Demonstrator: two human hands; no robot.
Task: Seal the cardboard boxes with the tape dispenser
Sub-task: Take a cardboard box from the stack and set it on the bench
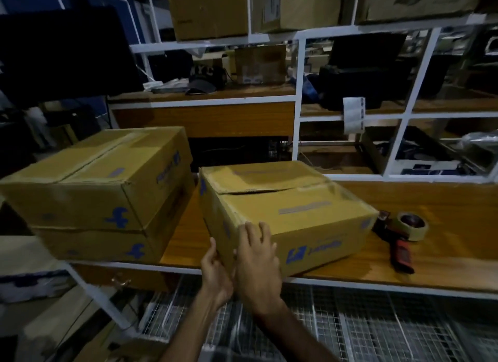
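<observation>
A brown cardboard box (291,213) with blue logos lies on the wooden table (444,227), its top flaps closed with a dark gap along the seam. My left hand (215,272) touches the box's near left corner from the side. My right hand (257,262) lies flat on the near face with straight fingers reaching the top edge. The tape dispenser (401,237), red-handled with a roll of tan tape, lies on the table to the right of the box, apart from both hands. To the left, a stack of two boxes (99,192) stands, the upper one taped along its seam.
White metal shelving (297,103) rises behind the table with boxes, a cap and dark equipment on it. A wire mesh rack (350,326) lies below the table's front edge. A dark monitor (62,51) hangs at the upper left.
</observation>
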